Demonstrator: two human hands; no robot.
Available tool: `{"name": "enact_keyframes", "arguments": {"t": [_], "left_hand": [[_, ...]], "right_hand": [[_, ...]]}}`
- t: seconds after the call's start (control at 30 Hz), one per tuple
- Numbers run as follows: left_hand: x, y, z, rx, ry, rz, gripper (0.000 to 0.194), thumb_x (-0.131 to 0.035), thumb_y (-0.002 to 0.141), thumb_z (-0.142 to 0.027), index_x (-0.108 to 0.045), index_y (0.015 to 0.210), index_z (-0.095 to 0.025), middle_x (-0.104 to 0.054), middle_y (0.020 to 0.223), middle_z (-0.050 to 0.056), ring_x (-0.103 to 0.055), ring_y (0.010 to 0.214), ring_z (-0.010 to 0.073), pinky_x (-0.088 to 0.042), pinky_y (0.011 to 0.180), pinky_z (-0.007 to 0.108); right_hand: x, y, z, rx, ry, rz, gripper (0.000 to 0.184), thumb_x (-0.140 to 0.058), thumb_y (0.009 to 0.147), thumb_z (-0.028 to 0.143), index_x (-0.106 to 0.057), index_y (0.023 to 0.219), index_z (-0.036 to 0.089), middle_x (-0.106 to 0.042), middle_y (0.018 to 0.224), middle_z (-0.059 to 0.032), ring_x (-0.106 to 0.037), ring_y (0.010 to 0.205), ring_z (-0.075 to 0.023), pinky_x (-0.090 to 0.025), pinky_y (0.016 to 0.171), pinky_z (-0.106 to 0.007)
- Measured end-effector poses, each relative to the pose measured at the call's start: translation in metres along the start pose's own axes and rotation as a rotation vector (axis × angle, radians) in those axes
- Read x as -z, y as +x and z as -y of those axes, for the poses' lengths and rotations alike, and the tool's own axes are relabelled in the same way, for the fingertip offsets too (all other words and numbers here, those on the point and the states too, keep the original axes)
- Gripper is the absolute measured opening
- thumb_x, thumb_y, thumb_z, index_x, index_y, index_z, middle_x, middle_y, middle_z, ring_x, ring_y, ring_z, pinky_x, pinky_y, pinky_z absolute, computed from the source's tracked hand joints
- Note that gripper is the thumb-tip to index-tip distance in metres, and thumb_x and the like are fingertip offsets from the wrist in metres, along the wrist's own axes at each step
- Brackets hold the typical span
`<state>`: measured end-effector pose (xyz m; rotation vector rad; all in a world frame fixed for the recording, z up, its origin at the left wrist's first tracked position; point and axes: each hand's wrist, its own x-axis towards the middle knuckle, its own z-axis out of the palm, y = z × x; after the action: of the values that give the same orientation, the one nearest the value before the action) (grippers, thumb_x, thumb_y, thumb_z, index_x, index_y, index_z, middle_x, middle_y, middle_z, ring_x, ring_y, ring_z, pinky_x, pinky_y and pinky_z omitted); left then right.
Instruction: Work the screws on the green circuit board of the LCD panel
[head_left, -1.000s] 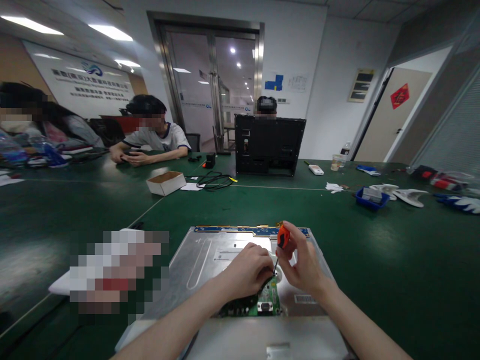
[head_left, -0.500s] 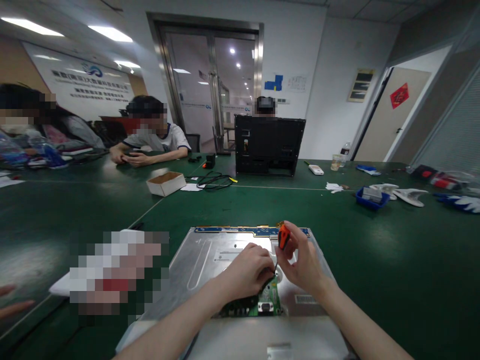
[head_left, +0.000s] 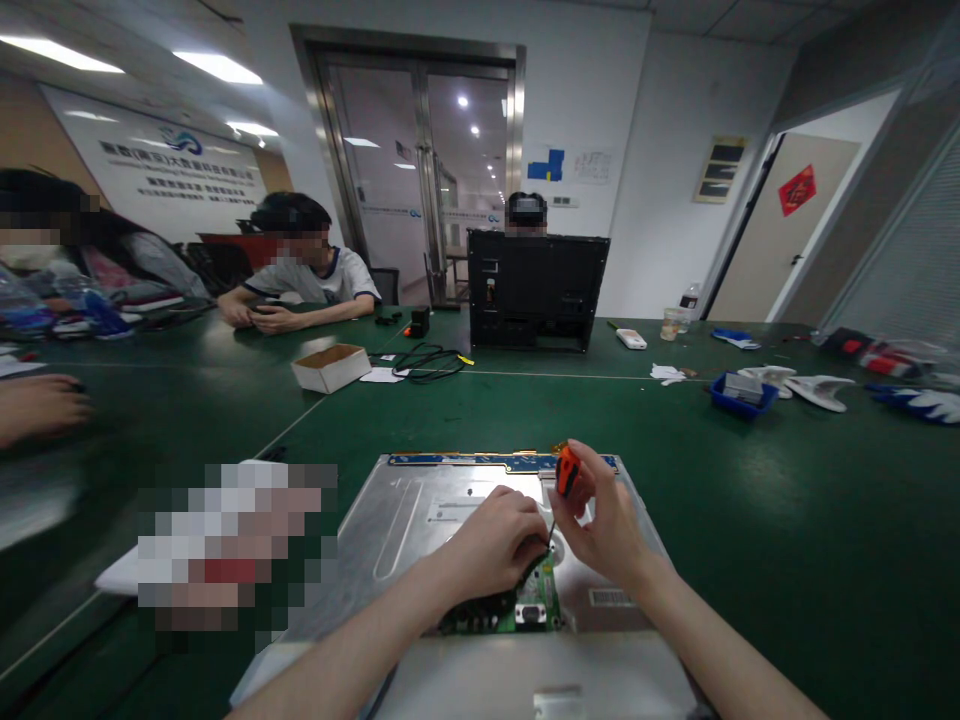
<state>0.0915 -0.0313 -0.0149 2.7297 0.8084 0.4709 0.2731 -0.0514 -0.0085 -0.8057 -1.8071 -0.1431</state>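
A silver metal display panel point(head_left: 420, 520) lies flat before me, with a green circuit board point(head_left: 551, 590) on it and a blue strip board point(head_left: 442, 461) along its far edge. My right hand point(head_left: 607, 515) grips the orange-and-black handle of a screwdriver point(head_left: 568, 472). The shaft points down, its tip at the board's upper edge. Beside that tip, my left hand point(head_left: 499, 535) is closed, fingers pinched low over the board. What these fingers hold, if anything, is hidden.
A co-worker's hand point(head_left: 41, 408) rests at the left. Across the green table point(head_left: 420, 415) stand an open white box point(head_left: 331, 370), a coiled black cable point(head_left: 431, 362), a black monitor back point(head_left: 536, 290) and a blue tray point(head_left: 739, 398). A blurred-out item point(head_left: 225, 545) lies left of the panel.
At the left, the co-worker's hand has moved farther up the table. My hands and the screwdriver keep nearly the same pose.
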Motion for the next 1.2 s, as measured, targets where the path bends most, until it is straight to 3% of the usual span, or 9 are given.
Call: {"name": "enact_keyframes", "arguments": {"t": [0.27, 0.43, 0.77, 1.2], "left_hand": [[-0.0008, 0.0002, 0.0037, -0.037, -0.039, 0.004, 0.017, -0.062, 0.088, -0.009, -0.071, 0.096, -0.021, -0.071, 0.094, 0.005, -0.066, 0.092, 0.0235, -0.044, 0.089, 0.036], [-0.0007, -0.0004, 0.0032, -0.033, -0.050, 0.009, 0.017, -0.063, 0.088, -0.009, -0.070, 0.097, -0.021, -0.071, 0.094, 0.005, -0.066, 0.093, 0.0234, -0.044, 0.089, 0.036], [0.0011, -0.0008, 0.0004, -0.026, -0.059, -0.013, 0.019, -0.063, 0.086, -0.007, -0.071, 0.096, -0.021, -0.071, 0.091, 0.005, -0.065, 0.089, 0.0233, -0.043, 0.086, 0.037], [0.0017, -0.0002, -0.0002, -0.004, -0.048, 0.003, 0.018, -0.065, 0.086, -0.007, -0.071, 0.096, -0.021, -0.073, 0.096, 0.005, -0.067, 0.093, 0.0245, -0.043, 0.086, 0.037]], "right_hand": [[-0.0014, -0.0029, -0.0030, -0.007, -0.001, -0.007, 0.055, -0.054, 0.096, 0.022, -0.031, 0.146, 0.023, -0.050, 0.064, 0.0091, -0.050, 0.042, -0.0106, -0.039, 0.040, -0.019], [0.0023, -0.0006, 0.0000, -0.013, 0.033, 0.031, 0.056, -0.050, 0.095, 0.019, -0.030, 0.148, 0.022, -0.056, 0.070, 0.0052, -0.054, 0.045, -0.0116, -0.043, 0.042, -0.021], [0.0035, -0.0003, 0.0003, -0.010, 0.030, 0.047, 0.064, -0.050, 0.089, 0.012, -0.029, 0.149, 0.021, -0.056, 0.065, 0.0064, -0.054, 0.045, -0.0123, -0.044, 0.043, -0.021], [-0.0002, -0.0006, -0.0007, 0.001, 0.033, 0.013, 0.058, -0.051, 0.095, 0.016, -0.029, 0.149, 0.022, -0.055, 0.064, 0.0079, -0.053, 0.043, -0.0107, -0.042, 0.040, -0.019]]}}
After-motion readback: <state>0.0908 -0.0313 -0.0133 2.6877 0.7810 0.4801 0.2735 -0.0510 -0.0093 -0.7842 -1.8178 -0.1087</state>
